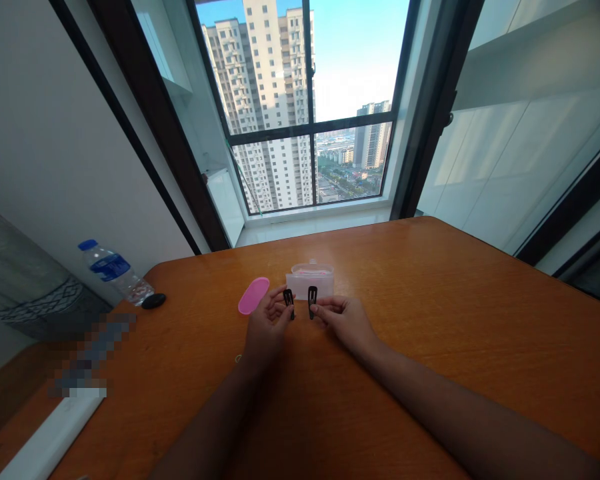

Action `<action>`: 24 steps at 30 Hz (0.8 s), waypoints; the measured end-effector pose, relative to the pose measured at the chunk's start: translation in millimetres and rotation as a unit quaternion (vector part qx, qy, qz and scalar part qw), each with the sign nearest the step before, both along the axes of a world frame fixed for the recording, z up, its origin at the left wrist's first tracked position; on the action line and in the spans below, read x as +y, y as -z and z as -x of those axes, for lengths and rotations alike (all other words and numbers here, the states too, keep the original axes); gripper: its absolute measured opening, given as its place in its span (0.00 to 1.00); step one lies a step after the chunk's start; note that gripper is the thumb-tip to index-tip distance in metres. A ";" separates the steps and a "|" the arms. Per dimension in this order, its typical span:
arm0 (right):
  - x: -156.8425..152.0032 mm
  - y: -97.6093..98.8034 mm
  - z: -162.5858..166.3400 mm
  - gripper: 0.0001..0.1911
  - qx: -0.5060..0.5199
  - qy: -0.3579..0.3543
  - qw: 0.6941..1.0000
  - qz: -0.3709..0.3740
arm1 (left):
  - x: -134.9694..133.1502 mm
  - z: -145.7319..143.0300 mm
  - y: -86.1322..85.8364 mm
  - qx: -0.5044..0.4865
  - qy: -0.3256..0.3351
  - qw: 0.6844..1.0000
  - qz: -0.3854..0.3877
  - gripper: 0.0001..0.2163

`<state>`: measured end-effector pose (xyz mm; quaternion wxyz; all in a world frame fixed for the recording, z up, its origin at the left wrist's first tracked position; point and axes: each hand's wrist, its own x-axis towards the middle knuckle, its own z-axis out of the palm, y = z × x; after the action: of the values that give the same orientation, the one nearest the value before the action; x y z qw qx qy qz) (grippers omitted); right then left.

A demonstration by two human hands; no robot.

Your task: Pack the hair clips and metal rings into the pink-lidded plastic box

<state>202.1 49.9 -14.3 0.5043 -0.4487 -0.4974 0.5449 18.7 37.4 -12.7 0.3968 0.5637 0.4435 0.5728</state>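
Observation:
My left hand point(269, 327) pinches a black metal snap hair clip point(289, 303) between thumb and fingers, holding it upright above the wooden table point(405, 320). My right hand point(343, 323) holds a matching black hair clip point(312, 301) the same way, a small gap from the first. Just behind both clips stands a translucent plastic box point(310, 280) with pinkish contents. Its pink oval lid point(253, 295) lies flat on the table, beside and a little beyond my left hand.
A blue-capped water bottle point(111, 270) lies at the table's far left, next to a small black oval object point(153, 301). A long white strip point(50, 433) sits by the left edge, near a pixelated patch point(90, 353). A large window point(305, 113) stands beyond the table.

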 end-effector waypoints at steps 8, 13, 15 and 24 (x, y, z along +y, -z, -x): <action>-0.7 -0.4 -0.2 0.18 0.007 -0.012 1.000 -0.001 | -2.1 -1.3 -1.0 0.002 0.017 1.000 0.001 0.28; -1.8 -3.5 0.1 0.19 -0.003 -0.009 1.000 -0.001 | -2.6 -1.1 2.4 0.018 0.021 1.000 -0.006 0.28; -2.0 -4.6 0.4 0.19 -0.006 -0.008 1.000 0.000 | -2.8 -0.9 3.4 0.026 0.024 0.999 -0.013 0.28; -5.1 -4.1 2.5 0.18 -0.012 0.002 0.999 -0.043 | -3.2 -0.3 -2.3 0.057 -0.006 0.997 -0.053 0.26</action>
<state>199.6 44.8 -10.1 0.5187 -0.4341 -0.5254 0.5163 19.0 34.2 -10.4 0.3372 0.6128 0.4376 0.5650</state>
